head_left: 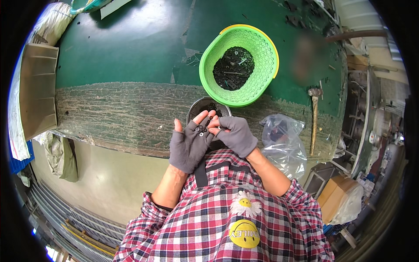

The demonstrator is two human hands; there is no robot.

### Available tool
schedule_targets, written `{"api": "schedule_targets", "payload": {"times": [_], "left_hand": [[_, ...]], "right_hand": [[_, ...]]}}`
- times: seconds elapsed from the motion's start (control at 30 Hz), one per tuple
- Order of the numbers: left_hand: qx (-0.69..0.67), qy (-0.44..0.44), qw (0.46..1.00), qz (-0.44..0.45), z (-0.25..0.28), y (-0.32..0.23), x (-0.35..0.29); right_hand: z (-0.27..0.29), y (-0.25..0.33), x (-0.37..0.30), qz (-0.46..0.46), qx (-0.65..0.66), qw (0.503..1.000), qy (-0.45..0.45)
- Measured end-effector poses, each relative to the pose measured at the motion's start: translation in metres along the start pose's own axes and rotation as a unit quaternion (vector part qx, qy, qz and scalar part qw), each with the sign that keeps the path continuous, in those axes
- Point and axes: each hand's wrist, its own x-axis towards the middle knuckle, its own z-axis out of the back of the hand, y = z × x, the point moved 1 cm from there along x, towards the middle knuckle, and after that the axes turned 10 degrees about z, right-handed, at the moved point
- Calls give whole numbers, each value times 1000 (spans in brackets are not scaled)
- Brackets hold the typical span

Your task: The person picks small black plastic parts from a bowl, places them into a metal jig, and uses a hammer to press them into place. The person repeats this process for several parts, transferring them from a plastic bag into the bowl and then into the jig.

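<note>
Small black ring-like parts, with a paler one among them, lie in the upturned palm of the left hand, which wears a grey fingerless glove; its fingers are stretched out and slightly apart. The right hand, gloved alike, reaches in from the other side, its fingertips drawn together over the parts; whether they are clamped on a piece cannot be told. Just beyond and partly hidden by the hands is a round metal bowl holding more dark parts. Next to it, farther from the person, a bright green basket with a yellow handle holds a heap of dark pieces and a few thin metallic ones. To the right lie a clear plastic bag and a wooden-handled hammer. All this stands on a green surface, its near strip worn and cracked.
</note>
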Motion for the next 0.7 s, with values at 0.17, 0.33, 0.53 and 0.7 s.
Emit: {"api": "schedule_targets", "payload": {"times": [0.17,0.33,0.53,0.7], "left_hand": [[-1,-13,1000,-3,4,1,0],[-5,-25,1000,-7,6,0,1],[1,-18,1000,7,7,0,-1],[-19,-27,999,7,9,-1,-1]], "right_hand": [[-1,10,1,-6,-13,1000,-14],[-5,15,6,104,-126,986,17],[-7,16,7,-12,-88,996,18],[-7,20,6,7,-99,995,-30]]}}
